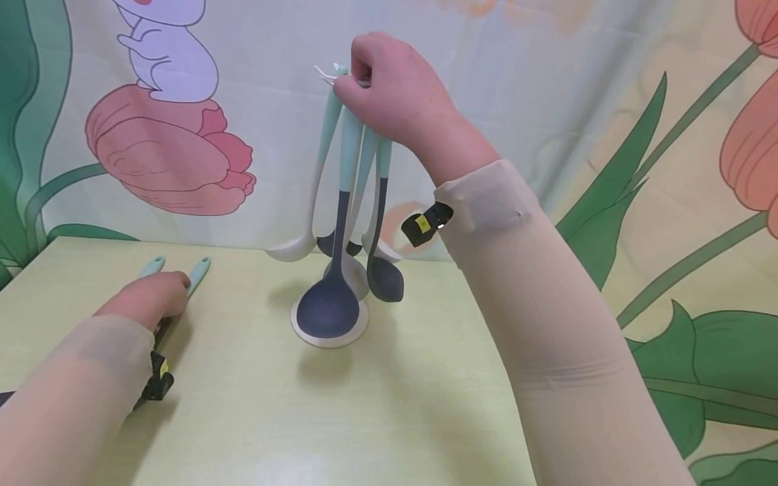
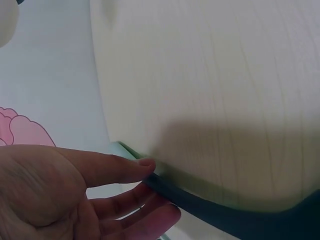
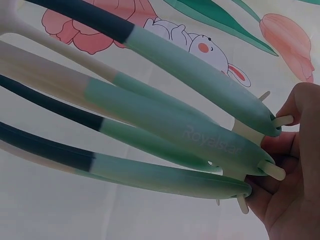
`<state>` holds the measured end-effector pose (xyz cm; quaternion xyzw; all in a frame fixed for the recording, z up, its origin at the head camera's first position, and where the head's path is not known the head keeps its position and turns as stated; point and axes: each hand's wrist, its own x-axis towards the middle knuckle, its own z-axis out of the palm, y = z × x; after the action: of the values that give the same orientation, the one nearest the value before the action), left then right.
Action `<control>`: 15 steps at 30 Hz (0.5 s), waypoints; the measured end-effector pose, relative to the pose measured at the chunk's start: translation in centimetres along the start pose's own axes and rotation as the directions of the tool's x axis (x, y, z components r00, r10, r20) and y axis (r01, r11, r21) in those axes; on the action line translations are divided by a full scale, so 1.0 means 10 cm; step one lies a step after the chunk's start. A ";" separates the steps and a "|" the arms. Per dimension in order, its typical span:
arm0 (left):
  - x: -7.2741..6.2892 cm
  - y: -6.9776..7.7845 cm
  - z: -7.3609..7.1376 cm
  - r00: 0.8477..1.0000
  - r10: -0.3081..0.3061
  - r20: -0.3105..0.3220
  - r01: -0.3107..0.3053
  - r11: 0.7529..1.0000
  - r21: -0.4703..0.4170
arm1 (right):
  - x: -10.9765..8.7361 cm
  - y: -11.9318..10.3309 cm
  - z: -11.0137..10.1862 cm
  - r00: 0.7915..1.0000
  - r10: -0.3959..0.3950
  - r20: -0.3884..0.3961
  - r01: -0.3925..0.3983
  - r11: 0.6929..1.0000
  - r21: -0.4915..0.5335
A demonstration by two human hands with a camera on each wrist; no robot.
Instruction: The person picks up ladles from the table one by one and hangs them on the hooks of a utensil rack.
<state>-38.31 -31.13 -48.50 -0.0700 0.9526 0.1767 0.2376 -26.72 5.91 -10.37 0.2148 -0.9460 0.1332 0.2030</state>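
My left hand [image 1: 148, 297] is low over the left of the table, pinching a dark-necked kitchen utensil [image 2: 200, 209] with a mint handle between thumb and fingers; its head runs out of frame. A second mint handle [image 1: 152, 266] lies just left of it. Up high, my right hand [image 1: 404, 91] grips the top of a utensil stand with a round white base [image 1: 328, 342]. From its pale hooks [image 3: 272, 170] hang several utensils, among them a dark ladle [image 1: 328, 310], a smaller dark spoon-like one [image 1: 385, 278] and a white ladle [image 1: 292, 250]. In the right wrist view, mint handles [image 3: 175, 125] cluster beside the fingers.
The pale wooden table [image 1: 243, 418] ends at a printed cloth backdrop [image 1: 279, 169] close behind the stand. A dark piece [image 1: 5, 397] pokes in at the left edge, partly covered by the left sleeve [image 1: 79, 398].
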 end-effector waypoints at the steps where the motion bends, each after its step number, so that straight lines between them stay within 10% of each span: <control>1: 0.02 0.00 0.01 1.000 -0.017 0.011 0.017 1.000 -0.009 | 0.00 0.01 0.00 1.000 -0.001 -0.002 0.001 1.000 0.004; 15: 0.07 0.04 0.08 0.996 -0.089 0.030 0.089 0.996 -0.007 | 0.00 0.03 0.03 1.000 -0.009 -0.003 0.009 1.000 0.022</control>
<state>-38.65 -30.52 -49.33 -0.1106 0.9442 0.1709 0.2591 -27.00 6.05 -10.67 0.2209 -0.9433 0.1430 0.2025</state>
